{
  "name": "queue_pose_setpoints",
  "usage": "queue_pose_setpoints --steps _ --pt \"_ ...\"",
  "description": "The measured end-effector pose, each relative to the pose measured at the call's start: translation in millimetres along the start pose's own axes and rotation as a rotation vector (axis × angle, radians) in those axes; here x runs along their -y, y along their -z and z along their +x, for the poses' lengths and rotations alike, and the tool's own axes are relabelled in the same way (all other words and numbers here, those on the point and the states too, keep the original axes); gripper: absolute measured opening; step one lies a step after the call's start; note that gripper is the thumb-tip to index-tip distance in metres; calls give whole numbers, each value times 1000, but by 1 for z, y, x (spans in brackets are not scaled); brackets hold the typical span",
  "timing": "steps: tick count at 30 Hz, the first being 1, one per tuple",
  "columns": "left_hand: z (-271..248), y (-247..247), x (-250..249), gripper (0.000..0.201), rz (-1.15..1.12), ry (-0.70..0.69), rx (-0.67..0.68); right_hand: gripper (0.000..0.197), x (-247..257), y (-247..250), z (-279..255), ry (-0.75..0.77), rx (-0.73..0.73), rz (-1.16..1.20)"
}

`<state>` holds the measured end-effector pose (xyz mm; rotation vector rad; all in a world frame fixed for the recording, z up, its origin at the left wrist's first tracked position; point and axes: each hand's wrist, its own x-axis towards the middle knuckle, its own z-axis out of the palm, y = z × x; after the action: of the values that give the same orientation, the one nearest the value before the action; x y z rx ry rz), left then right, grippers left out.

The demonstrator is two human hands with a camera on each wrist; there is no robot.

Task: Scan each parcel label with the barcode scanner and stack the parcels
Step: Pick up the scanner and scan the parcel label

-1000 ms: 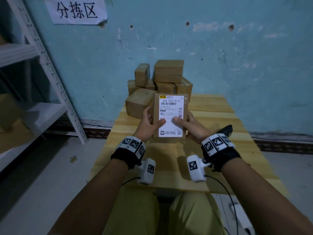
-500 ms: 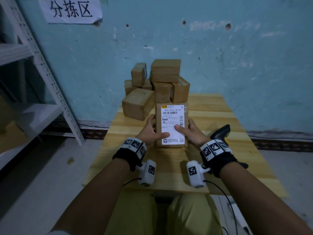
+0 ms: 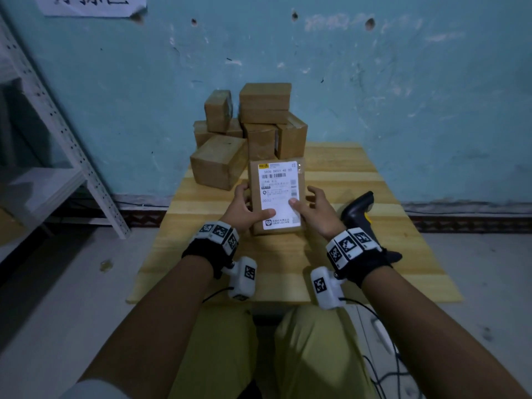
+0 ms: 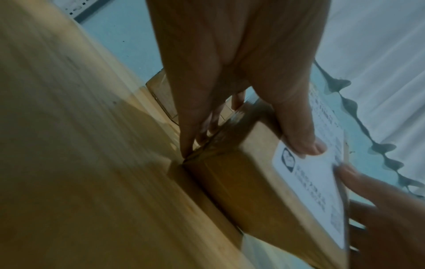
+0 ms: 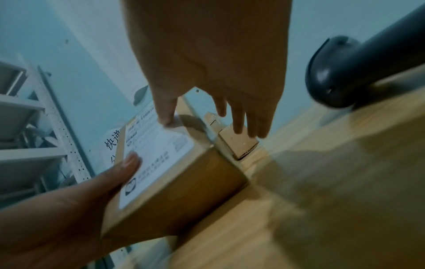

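1. Parcel with white label on top, lying on the wooden table, near the middle, label side up, barcode toward the far end.
2. Left hand at the left side of the parcel: thumb lying on the label, fingers reaching down along the left side wall to the table surface. Gripping the parcel between thumb and fingers.
3. Right hand at the right side of the parcel: thumb tip pressing on the label, other fingers straight and spread, lifted off the right edge, not curled round the box. Relaxed and open, only the thumb touching.
4. Near bottom edge of the parcel resting on the table; cannot tell whether the far end lies fully flat.
5. Barcode scanner, black, lying on the table just right of the right hand, apart from it, head pointing to the far side.
6. Pile of brown parcels at the far left part of the table, against the blue wall, just beyond the labelled parcel; one bigger box at the near left of the pile.
7. White metal shelf standing at the left of the table.
8. Paper sign on the wall at the far left, text cut by the frame.
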<state>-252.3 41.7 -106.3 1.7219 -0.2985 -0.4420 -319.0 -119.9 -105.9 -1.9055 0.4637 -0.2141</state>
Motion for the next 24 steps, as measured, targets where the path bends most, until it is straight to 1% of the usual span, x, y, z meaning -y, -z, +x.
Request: queue_pose_setpoints --steps 4,6,7,9,11,13,15,17,20,22,24 --pt "-3 -3 3 87 -2 -22 -27 60 -4 23 -12 34 -264 -90" --pt "-4 -4 4 87 -12 -25 -38 58 -8 37 -17 -14 -397 -258" --pt "-3 -4 5 87 -15 -23 -42 59 -11 43 -19 -61 -421 -362" --pt "-3 -5 5 89 -10 -17 -45 65 -19 54 -24 -183 -375 -537" --pt "-2 -4 4 89 11 -15 -53 70 -28 59 -28 -287 -299 -613" --pt "-1 -3 3 89 33 -15 -60 64 -38 60 -27 -353 -264 -634" --pt "-1 -3 3 89 41 -18 -60 54 -41 59 -22 -393 -264 -636" --pt "-1 -2 2 90 41 -14 -57 48 -39 58 -18 -417 -257 -595" --pt "-1 -1 1 89 40 -12 -52 44 -38 59 -14 -432 -241 -519" --pt "0 -1 -1 90 42 -12 -52 44 -37 59 -16 -400 -230 -451" --pt "1 0 -2 90 42 -10 -53 48 -34 58 -21 -317 -242 -370"
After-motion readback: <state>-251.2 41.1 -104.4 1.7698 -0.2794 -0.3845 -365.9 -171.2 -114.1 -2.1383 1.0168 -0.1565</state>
